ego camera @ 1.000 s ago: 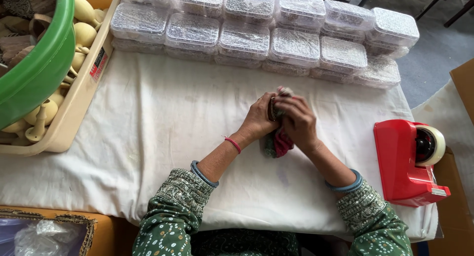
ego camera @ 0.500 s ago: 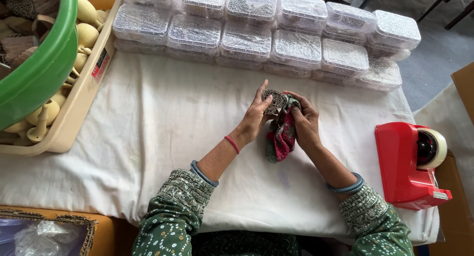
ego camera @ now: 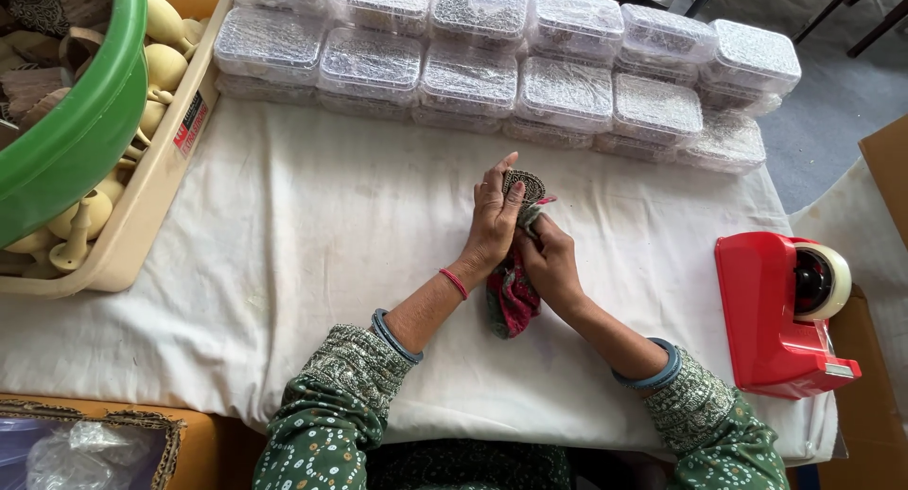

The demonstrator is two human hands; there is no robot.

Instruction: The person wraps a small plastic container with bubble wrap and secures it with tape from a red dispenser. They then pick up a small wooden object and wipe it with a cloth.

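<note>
- The left hand (ego camera: 492, 220) holds a small round carved dark block (ego camera: 525, 183) above the white cloth-covered table (ego camera: 284, 263), fingers stretched flat against its near side.
- The right hand (ego camera: 549, 263) has its fingers closed around a red and dark patterned rag (ego camera: 511, 296), pressing it to the block's lower edge.
- The rag's loose end hangs between both wrists.
- Clear lidded plastic boxes (ego camera: 567, 64) stand in rows beyond the hands.
- A red tape dispenser (ego camera: 776, 310) sits well apart to the right.
- A green plastic tub (ego camera: 76, 121) rests on a beige tray (ego camera: 151, 187) of pale wooden pieces at the left.
</note>
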